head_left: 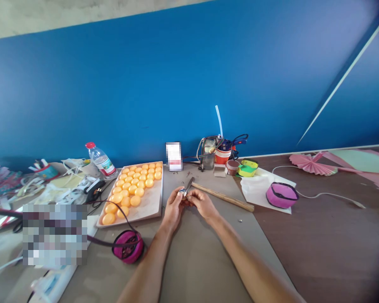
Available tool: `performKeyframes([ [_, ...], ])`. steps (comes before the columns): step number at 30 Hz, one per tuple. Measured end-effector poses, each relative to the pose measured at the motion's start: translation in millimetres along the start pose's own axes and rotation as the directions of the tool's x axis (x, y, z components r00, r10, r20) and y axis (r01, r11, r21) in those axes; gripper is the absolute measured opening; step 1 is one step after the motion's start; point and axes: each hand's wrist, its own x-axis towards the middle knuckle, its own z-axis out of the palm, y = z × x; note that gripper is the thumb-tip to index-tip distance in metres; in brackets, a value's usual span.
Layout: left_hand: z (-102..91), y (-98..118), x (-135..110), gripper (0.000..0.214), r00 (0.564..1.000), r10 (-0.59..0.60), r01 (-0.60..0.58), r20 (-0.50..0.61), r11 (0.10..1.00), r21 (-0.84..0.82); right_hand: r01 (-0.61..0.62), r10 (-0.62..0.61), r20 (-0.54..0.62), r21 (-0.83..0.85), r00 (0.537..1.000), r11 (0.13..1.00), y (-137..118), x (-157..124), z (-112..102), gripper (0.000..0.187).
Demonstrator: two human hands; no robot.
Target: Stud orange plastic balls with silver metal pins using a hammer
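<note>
Both my hands meet above the grey mat (192, 261) around a small shiny silvery metal piece (183, 192), whose exact kind I cannot make out. My left hand (173, 205) is closed on it, thumb on the near side. From the right, my right hand (203, 203) is pinched, its fingertips at the piece's edge; what they hold is hidden. Just beyond lies a hammer (222, 196), its dark head near my fingers and its wooden handle slanting to the right.
A shallow tray (156, 202) of orange balls (134, 189) stands left. A magenta pouch (129, 247) sits beside my left forearm, another purple one (281, 195) on white paper to the right. A phone (173, 156) leans on the wall. A bottle (101, 161) stands behind cluttered cables.
</note>
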Motion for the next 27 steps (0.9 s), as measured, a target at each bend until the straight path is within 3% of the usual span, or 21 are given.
performKeyframes([
  [17, 2.5, -4.4, -2.4, 0.031, 0.998, 0.032, -0.029, -0.061, 0.999, 0.044, 0.044, -0.049, -0.118, -0.048, 0.992, 0.998, 2.6, -3.1, 9.3, 0.016],
  [22, -0.6, -9.3, -2.1, 0.032, 0.996, 0.04, -0.032, -0.074, 0.994, 0.101, -0.005, 0.0, -0.14, -0.038, 0.99, 0.999, 5.2, -3.8, 10.4, 0.021],
  [27, 3.5, -3.5, -1.3, 0.03, 0.999, -0.004, 0.004, -0.031, 1.0, -0.005, -0.02, 0.02, -0.122, 0.006, 0.992, 1.0, 2.1, -0.6, 7.4, 0.023],
])
